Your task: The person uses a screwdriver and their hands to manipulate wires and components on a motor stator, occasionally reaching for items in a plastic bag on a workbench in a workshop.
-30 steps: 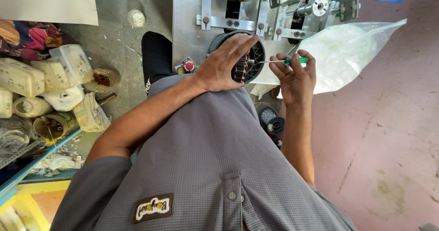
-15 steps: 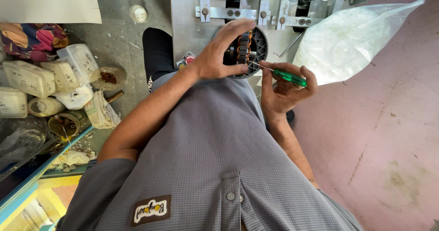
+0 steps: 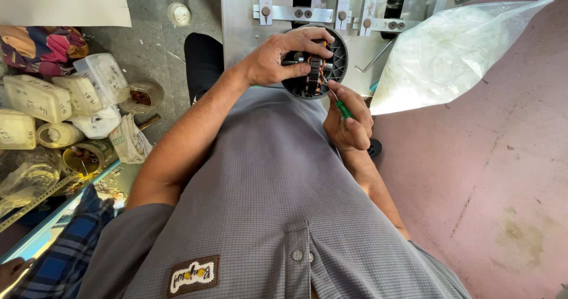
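My left hand (image 3: 284, 56) grips a round black motor housing (image 3: 337, 68) with copper-wound coils inside, holding it tilted against the front of a grey metal machine (image 3: 242, 15). My right hand (image 3: 350, 121) holds a small green-handled tool (image 3: 343, 108), its thin metal tip touching the coils at the housing's lower right edge. Both forearms reach forward over my grey shirt.
A large clear plastic bag (image 3: 455, 56) of white parts lies at the right on the pink floor (image 3: 509, 174). Several plastic containers (image 3: 41, 97) and jars crowd the left. A plaid-sleeved arm of another person (image 3: 59, 251) shows at the bottom left.
The view has shifted so the housing sits lower and closer. My right hand has turned the green tool upright, bringing its tip to the coils from below.
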